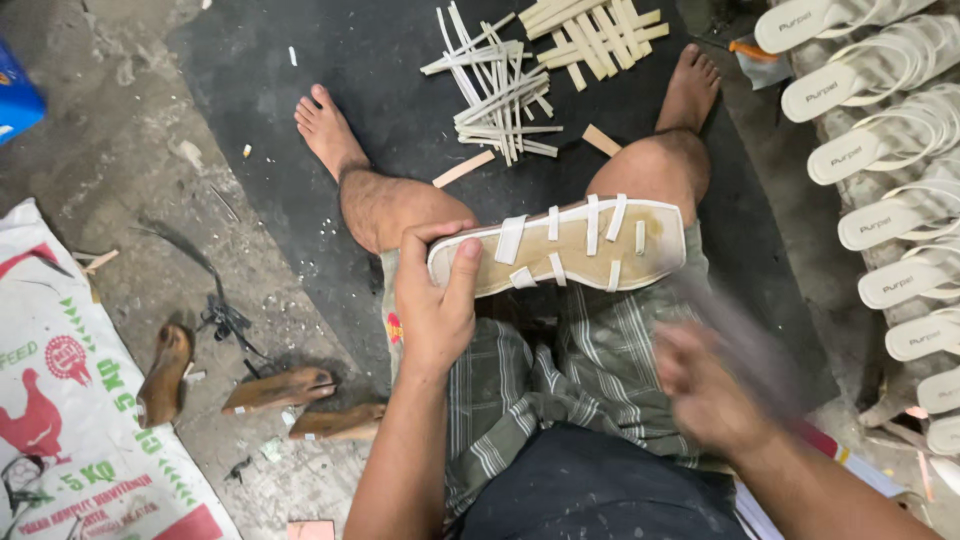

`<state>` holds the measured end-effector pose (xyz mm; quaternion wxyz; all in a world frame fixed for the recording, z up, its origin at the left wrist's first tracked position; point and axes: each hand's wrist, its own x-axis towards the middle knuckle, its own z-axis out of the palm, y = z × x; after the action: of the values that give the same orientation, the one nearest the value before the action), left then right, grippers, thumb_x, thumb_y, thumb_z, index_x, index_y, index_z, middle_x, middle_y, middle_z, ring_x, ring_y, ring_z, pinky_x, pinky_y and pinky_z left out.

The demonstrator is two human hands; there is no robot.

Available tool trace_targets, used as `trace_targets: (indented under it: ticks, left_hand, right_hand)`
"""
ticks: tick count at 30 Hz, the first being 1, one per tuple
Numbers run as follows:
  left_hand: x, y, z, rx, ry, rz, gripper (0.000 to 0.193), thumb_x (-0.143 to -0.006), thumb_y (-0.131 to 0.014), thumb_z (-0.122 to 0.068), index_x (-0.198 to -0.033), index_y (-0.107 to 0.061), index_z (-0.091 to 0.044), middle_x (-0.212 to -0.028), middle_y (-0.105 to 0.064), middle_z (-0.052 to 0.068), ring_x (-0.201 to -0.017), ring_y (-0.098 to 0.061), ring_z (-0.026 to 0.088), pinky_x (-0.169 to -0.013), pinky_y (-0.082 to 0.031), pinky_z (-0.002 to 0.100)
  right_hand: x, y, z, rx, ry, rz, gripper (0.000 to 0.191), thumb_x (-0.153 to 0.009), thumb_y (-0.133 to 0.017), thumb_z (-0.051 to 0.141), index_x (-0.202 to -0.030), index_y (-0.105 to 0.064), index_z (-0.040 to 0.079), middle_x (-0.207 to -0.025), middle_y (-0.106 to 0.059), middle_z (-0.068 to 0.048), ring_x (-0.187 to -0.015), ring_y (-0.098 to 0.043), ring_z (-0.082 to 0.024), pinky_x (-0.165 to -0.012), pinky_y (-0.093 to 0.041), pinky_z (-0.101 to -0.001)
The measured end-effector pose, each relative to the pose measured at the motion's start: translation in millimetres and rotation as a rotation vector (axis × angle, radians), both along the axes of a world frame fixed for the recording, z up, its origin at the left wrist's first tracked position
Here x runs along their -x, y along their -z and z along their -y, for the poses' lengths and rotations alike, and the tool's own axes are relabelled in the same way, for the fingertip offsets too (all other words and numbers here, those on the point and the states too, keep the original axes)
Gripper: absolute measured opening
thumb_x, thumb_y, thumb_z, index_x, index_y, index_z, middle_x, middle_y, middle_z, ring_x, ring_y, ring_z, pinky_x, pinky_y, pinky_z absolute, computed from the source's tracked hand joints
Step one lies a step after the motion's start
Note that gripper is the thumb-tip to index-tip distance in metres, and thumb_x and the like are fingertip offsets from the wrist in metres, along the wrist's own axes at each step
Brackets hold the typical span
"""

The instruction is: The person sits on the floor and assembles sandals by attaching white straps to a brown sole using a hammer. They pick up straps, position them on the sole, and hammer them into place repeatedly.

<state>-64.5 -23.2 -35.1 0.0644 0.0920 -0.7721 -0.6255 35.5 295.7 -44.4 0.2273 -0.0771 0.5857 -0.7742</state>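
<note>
My left hand [435, 300] grips the heel end of a sandal sole [560, 248] turned underside up across my knees. The sole is tan with a white rim, and several white strap ends are folded over onto it. My right hand [705, 385] is blurred by fast motion just below the sole's toe end; a blurred streak rises from it, and I cannot tell whether it holds something. I sit on a black mat [330, 90] with both bare feet out in front.
Loose white straps [500, 85] lie piled on the mat ahead. Rows of finished white sandals [880, 150] are stacked at the right. Wooden shoe lasts [280, 390] lie on the concrete floor at the left, beside a printed feed sack [70, 420].
</note>
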Motion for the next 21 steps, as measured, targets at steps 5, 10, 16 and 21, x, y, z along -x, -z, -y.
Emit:
trace_targets:
  ticks: [5,10,16,21]
  left_hand:
    - [1,-2,-1,0.041,0.005,-0.03,0.024,-0.102,-0.066,-0.02,-0.116,-0.06,0.0,-0.112,-0.073,0.014,-0.106,-0.069,0.02,-0.096,-0.053,0.033]
    - [-2,-2,-1,0.01,-0.008,0.004,0.025,-0.102,-0.066,-0.019,-0.116,-0.06,0.0,-0.112,-0.073,0.013,-0.106,-0.069,0.019,-0.098,-0.053,0.032]
    - [-4,4,0,0.016,0.022,-0.022,0.025,-0.103,-0.066,-0.02,-0.117,-0.058,0.0,-0.116,-0.072,0.014,-0.111,-0.067,0.02,-0.102,-0.051,0.034]
    - [-5,5,1,0.042,0.018,-0.019,0.026,-0.103,-0.066,-0.02,-0.119,-0.059,0.0,-0.117,-0.071,0.015,-0.111,-0.067,0.021,-0.102,-0.052,0.034]
  right_hand:
    - [18,-40,8,-0.413,0.089,0.223,0.051,-0.101,-0.047,0.039,-0.137,-0.06,0.004,-0.077,-0.052,-0.003,-0.059,-0.044,-0.01,-0.052,-0.038,-0.0253]
    - [20,-53,24,0.018,0.327,-0.278,0.051,-0.108,-0.055,0.05,-0.134,-0.057,0.006,-0.089,-0.054,-0.003,-0.069,-0.05,-0.008,-0.061,-0.044,-0.021]
    - [20,-36,4,-0.39,0.253,0.384,0.053,-0.1,-0.048,0.052,-0.107,-0.063,0.002,-0.073,-0.055,-0.009,-0.054,-0.044,-0.013,-0.048,-0.036,-0.0271]
    - [26,-38,10,0.342,0.356,-0.121,0.048,-0.107,-0.061,0.053,-0.115,-0.061,0.006,-0.087,-0.056,-0.005,-0.074,-0.052,-0.013,-0.061,-0.043,-0.0246]
